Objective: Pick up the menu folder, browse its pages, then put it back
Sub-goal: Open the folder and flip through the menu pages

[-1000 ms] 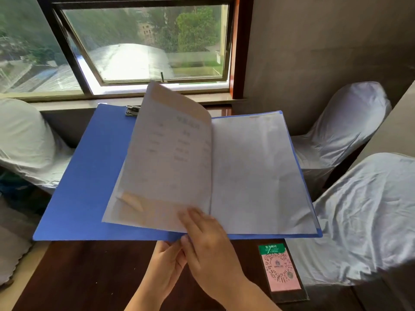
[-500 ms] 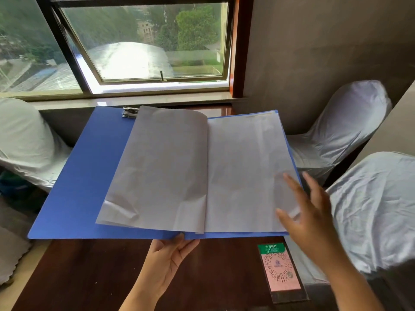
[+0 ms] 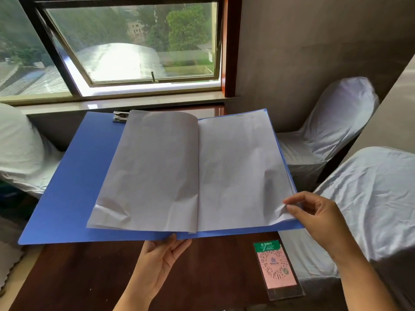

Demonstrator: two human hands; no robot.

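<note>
The blue menu folder (image 3: 67,187) is held open and flat above the dark wooden table (image 3: 78,277). White pages (image 3: 235,171) lie spread across it, one turned over to the left, and a metal clip (image 3: 120,116) sits at the folder's top. My left hand (image 3: 159,263) supports the folder from underneath at the spine, palm up. My right hand (image 3: 321,218) pinches the lower right corner of the right-hand page between thumb and forefinger, and the corner curls up slightly.
A QR-code card in a clear stand (image 3: 277,268) lies on the table near the right edge. White-covered chairs stand at the right (image 3: 370,198), back right (image 3: 332,131) and left (image 3: 18,149). A window (image 3: 134,46) and sill are behind the table.
The lifted page has dropped flat onto the left side. My right hand moved from the folder's bottom middle to the right-hand page's lower corner and pinched it. My left hand stays under the spine.
</note>
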